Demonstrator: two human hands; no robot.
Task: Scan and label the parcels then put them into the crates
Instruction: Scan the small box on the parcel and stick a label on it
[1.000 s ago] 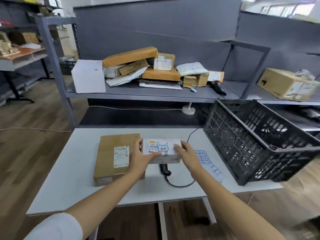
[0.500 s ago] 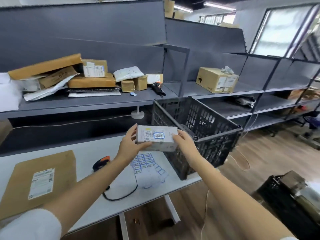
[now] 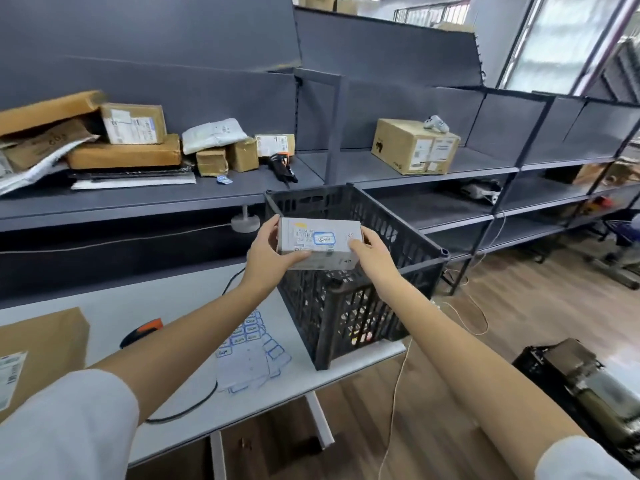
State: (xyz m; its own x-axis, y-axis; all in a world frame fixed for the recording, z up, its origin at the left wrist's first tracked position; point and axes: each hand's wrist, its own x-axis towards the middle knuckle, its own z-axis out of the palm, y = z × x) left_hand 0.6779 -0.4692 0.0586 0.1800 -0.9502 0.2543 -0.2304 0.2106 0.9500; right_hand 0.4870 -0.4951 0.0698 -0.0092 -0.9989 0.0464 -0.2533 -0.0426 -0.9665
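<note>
A small white parcel (image 3: 320,241) with a blue-edged label hangs over the near left corner of the black plastic crate (image 3: 408,251). My left hand (image 3: 268,252) grips its left end, thumb along the front. My right hand (image 3: 372,251) grips its right end. The crate stands on the right end of the white table (image 3: 145,306). A handheld scanner (image 3: 142,336) with an orange tip lies on the table, partly hidden by my left forearm. A sheet of blue-edged labels (image 3: 252,351) lies beside it. A flat brown parcel (image 3: 38,351) lies at the table's left.
Several brown and white parcels (image 3: 128,140) are piled on the grey shelf behind the table. A large cardboard box (image 3: 414,145) sits on the shelf to the right. Another black crate (image 3: 585,386) with goods stands on the wooden floor at right.
Both hands have lifted the white parcel off the table and carried it right, to above the crate's corner. The view has swung right with it.
</note>
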